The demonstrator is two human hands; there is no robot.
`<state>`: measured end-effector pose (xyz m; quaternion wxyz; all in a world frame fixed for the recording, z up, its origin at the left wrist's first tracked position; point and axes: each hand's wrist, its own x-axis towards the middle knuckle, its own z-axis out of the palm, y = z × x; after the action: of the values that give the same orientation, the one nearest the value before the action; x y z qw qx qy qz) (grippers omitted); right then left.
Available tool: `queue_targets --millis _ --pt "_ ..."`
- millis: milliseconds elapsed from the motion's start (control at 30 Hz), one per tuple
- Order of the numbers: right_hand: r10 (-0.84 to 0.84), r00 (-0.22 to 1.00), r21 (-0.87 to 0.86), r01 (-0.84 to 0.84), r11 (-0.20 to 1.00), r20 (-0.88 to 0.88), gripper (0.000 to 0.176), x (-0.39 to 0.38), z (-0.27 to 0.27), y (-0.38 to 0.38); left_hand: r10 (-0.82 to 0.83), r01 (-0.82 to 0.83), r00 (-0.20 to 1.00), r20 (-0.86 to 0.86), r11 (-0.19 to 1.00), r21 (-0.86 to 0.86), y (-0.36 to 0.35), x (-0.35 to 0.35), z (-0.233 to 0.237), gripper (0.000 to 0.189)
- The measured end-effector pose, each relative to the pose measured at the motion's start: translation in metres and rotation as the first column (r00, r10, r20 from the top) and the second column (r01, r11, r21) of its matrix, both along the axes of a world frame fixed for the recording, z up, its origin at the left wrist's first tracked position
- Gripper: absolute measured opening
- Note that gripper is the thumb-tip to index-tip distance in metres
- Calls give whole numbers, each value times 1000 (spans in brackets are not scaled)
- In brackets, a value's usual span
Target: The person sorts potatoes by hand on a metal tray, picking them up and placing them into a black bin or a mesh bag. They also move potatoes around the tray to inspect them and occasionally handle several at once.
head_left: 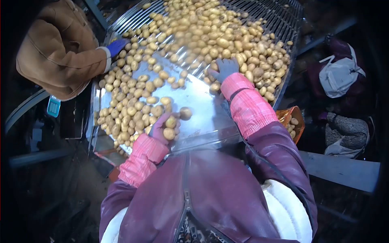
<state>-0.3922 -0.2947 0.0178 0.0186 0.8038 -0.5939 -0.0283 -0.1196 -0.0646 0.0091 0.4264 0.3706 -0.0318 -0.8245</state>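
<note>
My left hand [159,128], in a purplish glove with a pink sleeve cuff, is at the near edge of a metal sorting table [198,109]. Its fingers curl around a couple of potatoes [169,133], partly hiding its grip. A darker potato [185,113] lies just beyond its fingertips. Farther up and to the right, my right hand [225,69], in a grey glove, rests at the edge of the large potato heap [251,60]. Its fingers are spread against the potatoes, and nothing shows in its grasp.
At the left, a person in a brown jacket [60,52] reaches a blue-gloved hand [117,46] to the potatoes. Metal bars [133,18] form the table's far part. An orange container [299,121] with potatoes stands at right. A whitish bag [340,77] is farther right.
</note>
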Motion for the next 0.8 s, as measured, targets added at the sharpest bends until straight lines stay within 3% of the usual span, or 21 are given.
queue_targets --millis 100,267,367,433,500,600,700,800 --pt "-93 992 86 86 993 84 55 27 -8 13 51 -55 996 72 998 45 4 -4 16 43" --pt "141 935 -208 -75 975 325 41 16 -5 34 55 -98 966 253 982 160 16 0 9 34" --pt "68 605 79 -214 974 793 35 34 35 85 41 -106 936 350 980 169 19 4 -6 38" --pt "-97 323 204 -318 926 941 38 48 7 110 -9 -102 908 420 965 241 20 1 5 41" --pt "-215 572 462 -330 823 792 44 49 12 153 -33 -61 910 414 976 211 23 4 8 43" --pt "-422 497 633 -407 658 758 49 60 -9 174 -4 -63 939 344 981 182 27 6 -3 43" --pt "-323 574 603 -402 689 752 51 72 -13 176 -7 -43 949 316 988 152 25 4 -4 41" --pt "-279 542 568 -489 662 793 47 83 5 187 9 -42 965 262 992 119 28 -2 2 39"
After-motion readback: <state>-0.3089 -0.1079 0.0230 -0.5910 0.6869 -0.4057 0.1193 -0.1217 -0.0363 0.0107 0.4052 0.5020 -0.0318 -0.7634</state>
